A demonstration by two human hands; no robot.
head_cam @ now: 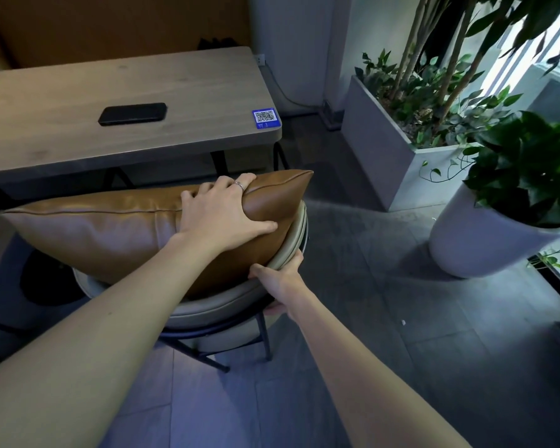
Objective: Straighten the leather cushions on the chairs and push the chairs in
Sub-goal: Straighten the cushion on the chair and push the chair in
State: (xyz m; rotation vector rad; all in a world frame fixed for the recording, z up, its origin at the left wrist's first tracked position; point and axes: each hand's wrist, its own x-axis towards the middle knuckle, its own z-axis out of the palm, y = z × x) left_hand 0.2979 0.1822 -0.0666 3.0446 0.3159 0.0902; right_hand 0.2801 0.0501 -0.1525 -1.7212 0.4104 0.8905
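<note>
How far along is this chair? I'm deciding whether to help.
Nothing looks finished. In hand: the left hand grips the leather cushion, while the right hand holds the chair backrest. Left: the chair sits back from the table.

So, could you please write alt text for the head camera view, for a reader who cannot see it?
A person's left hand grips the top edge of a brown leather cushion standing against a chair's backrest, while the right hand holds the curved backrest of the chair. Beyond stands a wooden table bearing a black phone and a QR sticker, with potted plants to the right.
</note>
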